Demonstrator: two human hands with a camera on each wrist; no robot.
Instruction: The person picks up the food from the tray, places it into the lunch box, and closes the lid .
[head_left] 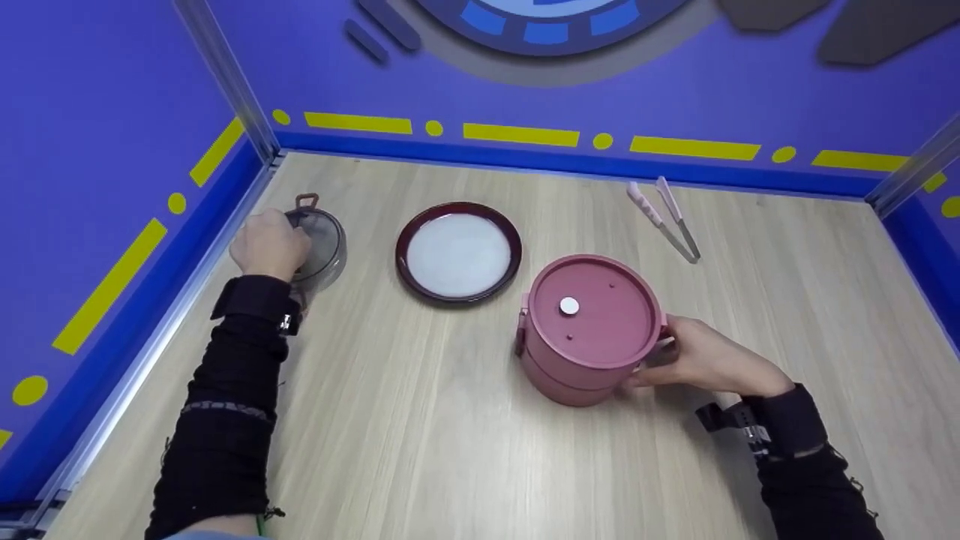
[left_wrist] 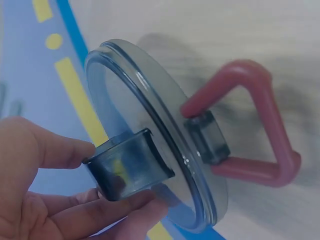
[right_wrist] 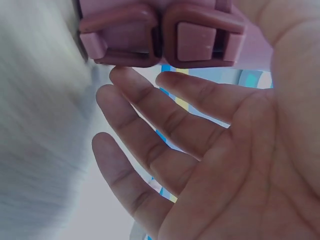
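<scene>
Head view: wood surface (head_left: pixel 450 420) w/ blue walls round it. Left hand (head_left: pixel 268 244) sits at the far left, on top of a clear grey lid (head_left: pixel 324 247) w/ a small red loop at its far edge. Fingers curl over the lid. Next to it, toward the middle, lies a dark red plate (head_left: pixel 459 252) w/ a white inside. A pink round box (head_left: pixel 589 326) stands right of the plate, its top on, a white dot near the middle of the top. Right hand (head_left: pixel 705 360) touches the box's right side, by the clasp, fingers mostly straight. Pink tongs (head_left: pixel 666 219) lie far back, well apart from the box.

Left wrist view: left hand (left_wrist: pixel 45 195) pinches a clear grey tab (left_wrist: pixel 127 170) on the clear grey lid (left_wrist: pixel 150 130), thumb on one side, fingers under it. Lid is tilted up on its edge. Red loop (left_wrist: pixel 250 125) sticks out on the other side.

Right wrist view: right hand (right_wrist: pixel 200 150) is spread, palm showing, fingers straight. Fingertips (right_wrist: pixel 120 75) sit just under the pink clasps (right_wrist: pixel 165 35) of the pink round box. Two fingertips look like they touch the clasps; pic is blurry, so can't tell for sure.
</scene>
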